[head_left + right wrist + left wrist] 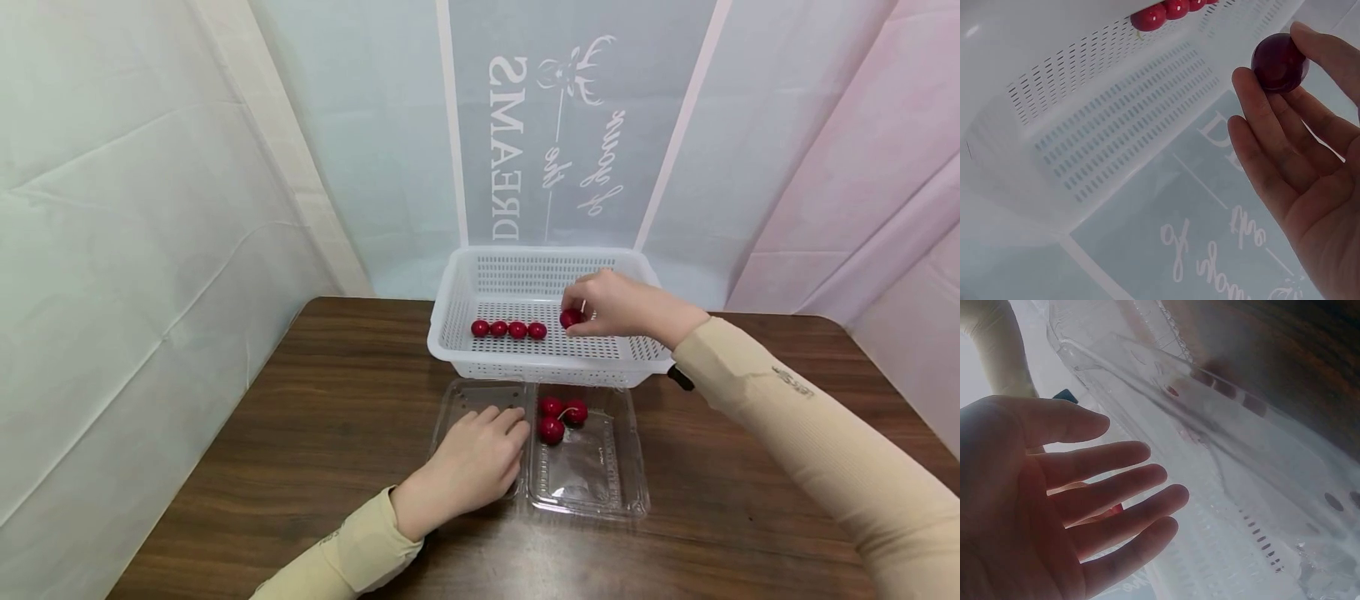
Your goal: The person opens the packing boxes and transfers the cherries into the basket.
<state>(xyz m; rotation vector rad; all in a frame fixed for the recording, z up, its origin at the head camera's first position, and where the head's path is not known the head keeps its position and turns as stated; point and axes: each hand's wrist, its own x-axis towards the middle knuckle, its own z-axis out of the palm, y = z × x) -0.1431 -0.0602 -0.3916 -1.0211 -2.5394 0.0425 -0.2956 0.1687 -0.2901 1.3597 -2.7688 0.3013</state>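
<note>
Between the thumb and fingertips of my right hand (pixel 618 307) a dark red cherry (pixel 1280 63) is pinched, held over the right part of a white plastic basket (pixel 439 329). Several cherries (pixel 517 330) sit in a row inside the basket, left of that hand. My left hand (pixel 474 457) lies over the lid half of a clear plastic clamshell box (pixel 630 467), its fingers relaxed and spread in the left wrist view, holding nothing. Three cherries (pixel 551 430), one with a green stem, lie in the box's right half.
The box stands in front of the basket on a dark wooden table (pixel 300 417). Behind the basket hangs a grey-blue cloth (pixel 585 167) with white lettering. Pale cloth (pixel 135 208) also hangs at the left and right sides.
</note>
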